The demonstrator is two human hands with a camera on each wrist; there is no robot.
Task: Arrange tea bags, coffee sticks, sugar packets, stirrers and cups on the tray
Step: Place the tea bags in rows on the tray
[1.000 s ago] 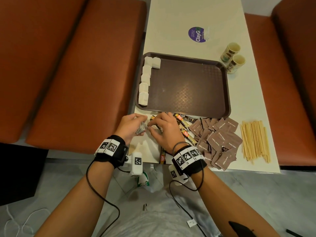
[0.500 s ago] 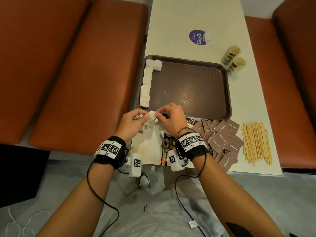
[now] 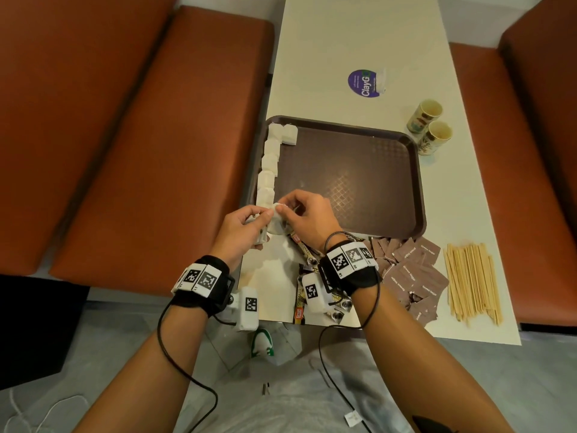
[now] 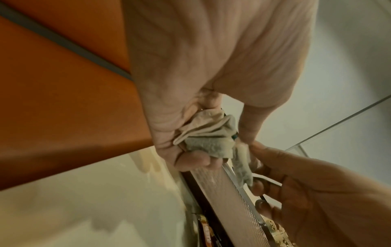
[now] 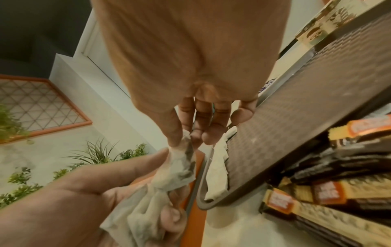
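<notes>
Tea bags (image 3: 269, 165) lie in a line along the left inner wall of the brown tray (image 3: 359, 176), one more beside the far end of the line. The tray holds nothing else visible. The left hand (image 3: 242, 225) clutches a bunch of crumpled tea bags (image 5: 146, 212) over the tray's near left corner; the right hand (image 3: 307, 217) pinches one bag (image 5: 182, 165) from that bunch between thumb and forefinger. How many bags the bunch holds cannot be made out. On the counter (image 3: 337, 39) outside the tray: coffee sticks (image 3: 301, 303) near the right wrist, brown sugar packets (image 3: 412, 276), wooden stirrers (image 3: 471, 282), and two paper cups (image 3: 432, 126) lying on their sides.
</notes>
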